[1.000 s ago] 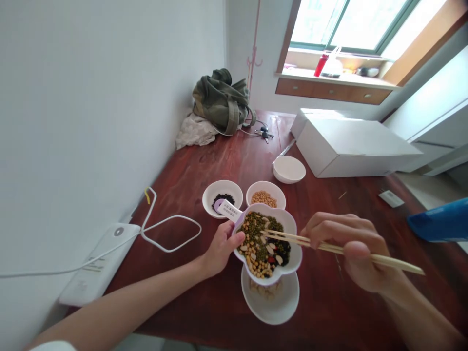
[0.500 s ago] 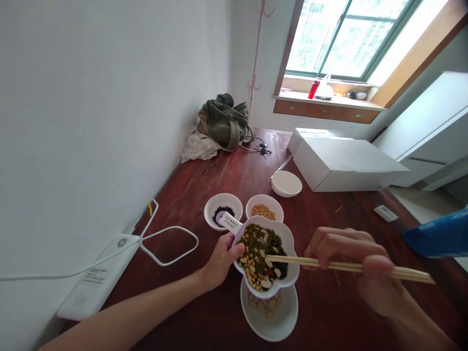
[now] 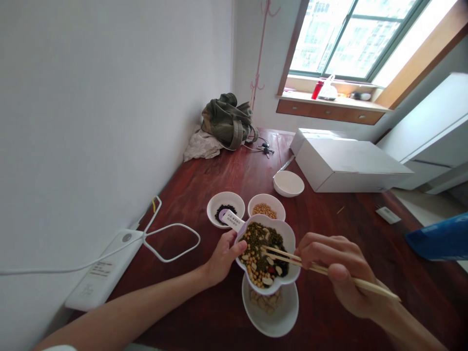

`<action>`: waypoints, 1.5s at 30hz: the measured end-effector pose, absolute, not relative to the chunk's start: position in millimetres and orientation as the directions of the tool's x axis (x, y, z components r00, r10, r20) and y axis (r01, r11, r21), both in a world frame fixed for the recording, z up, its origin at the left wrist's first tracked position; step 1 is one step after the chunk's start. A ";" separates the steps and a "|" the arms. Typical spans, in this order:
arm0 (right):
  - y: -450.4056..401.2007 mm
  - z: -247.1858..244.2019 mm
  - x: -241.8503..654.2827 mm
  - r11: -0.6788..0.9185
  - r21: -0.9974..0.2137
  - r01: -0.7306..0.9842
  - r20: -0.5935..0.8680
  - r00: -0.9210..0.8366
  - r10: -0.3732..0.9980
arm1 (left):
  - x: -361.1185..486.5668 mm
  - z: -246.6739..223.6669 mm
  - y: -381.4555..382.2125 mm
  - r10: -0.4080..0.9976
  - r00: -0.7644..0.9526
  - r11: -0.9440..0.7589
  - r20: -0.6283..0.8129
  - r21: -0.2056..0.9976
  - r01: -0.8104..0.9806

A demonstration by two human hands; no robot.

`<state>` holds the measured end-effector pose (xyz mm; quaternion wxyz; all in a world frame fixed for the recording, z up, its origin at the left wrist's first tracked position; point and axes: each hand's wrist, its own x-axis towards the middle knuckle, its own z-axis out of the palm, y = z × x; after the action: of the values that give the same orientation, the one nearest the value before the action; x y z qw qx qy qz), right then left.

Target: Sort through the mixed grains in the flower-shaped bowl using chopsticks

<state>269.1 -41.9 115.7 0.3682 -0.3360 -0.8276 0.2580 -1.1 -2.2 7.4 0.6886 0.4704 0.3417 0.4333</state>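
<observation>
My left hand point(image 3: 224, 258) grips the rim of a flower-shaped bowl point(image 3: 290, 236) with a short labelled handle, thumb over the edge. Inside lies a mix of green beans, yellow beans, black beans and pale flat nuts point(image 3: 267, 281). In my right hand point(image 3: 340, 265) is a pair of chopsticks point(image 3: 318, 268), their tips down among the beans. Partly beneath the flower-shaped bowl is a white bowl point(image 3: 270, 326) with pale pieces in it. Just behind stand a bowl of black beans point(image 3: 215, 199) and a bowl of yellow beans point(image 3: 266, 210).
A white bowl point(image 3: 288, 184) sits farther back beside a large white box point(image 3: 358, 165). At left are a power strip point(image 3: 106, 273) and a looped white cable point(image 3: 179, 226). A green bag point(image 3: 226, 122) and keys point(image 3: 266, 148) lie at the back; a blue object point(image 3: 438, 239) is at right.
My right hand has shifted left toward the bowl, and the chopsticks now slant more steeply, with their tips slightly apart. My left hand still holds the bowl in nearly the same place.
</observation>
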 end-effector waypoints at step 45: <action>-61.8 129.9 281.5 0.558 -0.721 0.411 0.298 -0.543 0.785 | -1.2 -6.1 1.1 0.905 0.425 0.150 -0.008 0.941 -0.302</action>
<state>281.5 -61.8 129.9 0.3121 -0.3623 -0.8255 0.2999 -1.2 1.1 -6.1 0.6915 0.4842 0.3114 0.4364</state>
